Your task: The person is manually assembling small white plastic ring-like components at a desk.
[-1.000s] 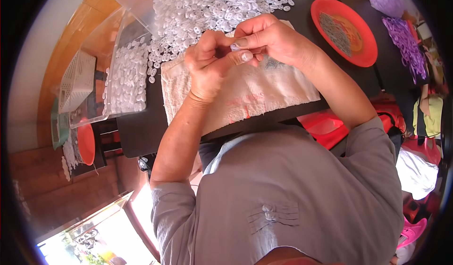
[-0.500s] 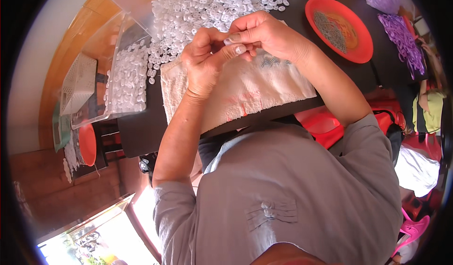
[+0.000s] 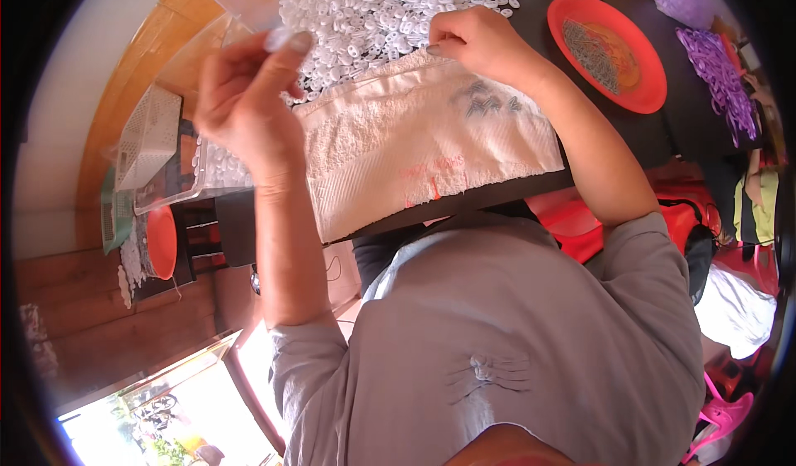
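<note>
at ten o'clock, pinching a small white piece [image 3: 278, 39], blurred, between thumb and fingers of the left hand [image 3: 253, 108]. at one o'clock, curling the right hand [image 3: 485, 47] with fingertips close together, near the far edge of the beige towel [image 3: 431, 126]; cannot tell if gripping anything. at twelve o'clock, on the dark tabletop [image 3: 647, 130], seeing the heap of white pieces [image 3: 356, 18].
</note>
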Demonstrator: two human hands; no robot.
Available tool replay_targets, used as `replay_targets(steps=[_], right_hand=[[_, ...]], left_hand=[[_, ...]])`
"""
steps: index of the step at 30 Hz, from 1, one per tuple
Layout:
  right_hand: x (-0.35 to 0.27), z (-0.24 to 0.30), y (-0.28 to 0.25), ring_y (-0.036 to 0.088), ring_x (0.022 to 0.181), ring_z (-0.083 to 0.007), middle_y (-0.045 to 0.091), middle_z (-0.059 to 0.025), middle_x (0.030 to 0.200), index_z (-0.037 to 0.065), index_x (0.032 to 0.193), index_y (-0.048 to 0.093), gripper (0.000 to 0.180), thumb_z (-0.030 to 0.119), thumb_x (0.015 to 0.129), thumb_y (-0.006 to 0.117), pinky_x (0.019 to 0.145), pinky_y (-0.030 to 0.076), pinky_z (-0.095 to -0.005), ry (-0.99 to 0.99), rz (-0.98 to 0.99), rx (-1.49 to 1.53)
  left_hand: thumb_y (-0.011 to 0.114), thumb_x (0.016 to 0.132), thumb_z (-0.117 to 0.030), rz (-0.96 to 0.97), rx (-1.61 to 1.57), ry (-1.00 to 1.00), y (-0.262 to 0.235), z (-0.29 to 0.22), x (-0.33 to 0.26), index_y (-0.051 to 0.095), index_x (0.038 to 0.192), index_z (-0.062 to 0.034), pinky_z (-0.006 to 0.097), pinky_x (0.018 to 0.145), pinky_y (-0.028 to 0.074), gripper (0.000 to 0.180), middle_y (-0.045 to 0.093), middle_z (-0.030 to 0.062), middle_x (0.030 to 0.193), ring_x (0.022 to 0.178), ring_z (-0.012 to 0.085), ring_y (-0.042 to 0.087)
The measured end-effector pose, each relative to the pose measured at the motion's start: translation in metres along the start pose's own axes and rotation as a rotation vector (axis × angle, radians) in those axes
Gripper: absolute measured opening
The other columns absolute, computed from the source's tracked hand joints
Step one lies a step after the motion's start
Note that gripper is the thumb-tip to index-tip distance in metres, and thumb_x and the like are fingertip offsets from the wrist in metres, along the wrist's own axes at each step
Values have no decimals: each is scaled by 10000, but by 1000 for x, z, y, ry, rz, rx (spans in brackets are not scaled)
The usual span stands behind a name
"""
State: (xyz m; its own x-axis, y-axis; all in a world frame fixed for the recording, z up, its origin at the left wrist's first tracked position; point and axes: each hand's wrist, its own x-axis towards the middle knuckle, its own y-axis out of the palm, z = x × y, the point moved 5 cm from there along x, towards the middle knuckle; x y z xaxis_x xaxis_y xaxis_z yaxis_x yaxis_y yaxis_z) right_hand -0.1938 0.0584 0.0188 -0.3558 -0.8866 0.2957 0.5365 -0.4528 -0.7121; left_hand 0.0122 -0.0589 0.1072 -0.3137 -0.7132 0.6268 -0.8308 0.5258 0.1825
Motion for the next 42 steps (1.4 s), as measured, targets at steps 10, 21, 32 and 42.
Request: replay_targets(steps=[10, 21, 32, 42], right_hand=[[-12, 24, 56, 563, 927, -200, 582, 16, 843, 160, 766, 637, 88, 87, 731, 671, 817, 421, -359, -342, 46, -390], [-9, 32, 19, 598, 706, -166, 629, -60, 756, 11, 858, 583, 74, -14, 796, 614, 654, 461, -285, -229, -118, 297], [-6, 13, 7, 576, 738, -74, 630, -25, 766, -9, 830, 593, 52, -50, 800, 580, 685, 461, -229, -81, 100, 555], [-5, 13, 9, 587, 744, -100, 625, -30, 777, -18, 841, 635, 40, -5, 804, 623, 697, 476, -239, 52, -33, 796]], left_hand=[[784, 719, -23, -85, 1376, 332, -97, -29, 53, 691, 838, -26, 204, 536, 432, 151, 631, -5, 699, 585, 70, 540], [637, 869, -151, 518, 114, -849, 37, 85, -52, 654, 886, 19, 241, 481, 423, 172, 642, 82, 739, 585, 120, 565], [595, 895, -122, 552, -132, -1069, 54, 105, -56, 622, 899, 34, 262, 465, 428, 159, 617, 93, 730, 577, 158, 564], [618, 820, -66, 459, -341, -1063, 56, 110, -45, 619, 830, 30, 272, 434, 394, 97, 603, 96, 696, 520, 159, 530]])
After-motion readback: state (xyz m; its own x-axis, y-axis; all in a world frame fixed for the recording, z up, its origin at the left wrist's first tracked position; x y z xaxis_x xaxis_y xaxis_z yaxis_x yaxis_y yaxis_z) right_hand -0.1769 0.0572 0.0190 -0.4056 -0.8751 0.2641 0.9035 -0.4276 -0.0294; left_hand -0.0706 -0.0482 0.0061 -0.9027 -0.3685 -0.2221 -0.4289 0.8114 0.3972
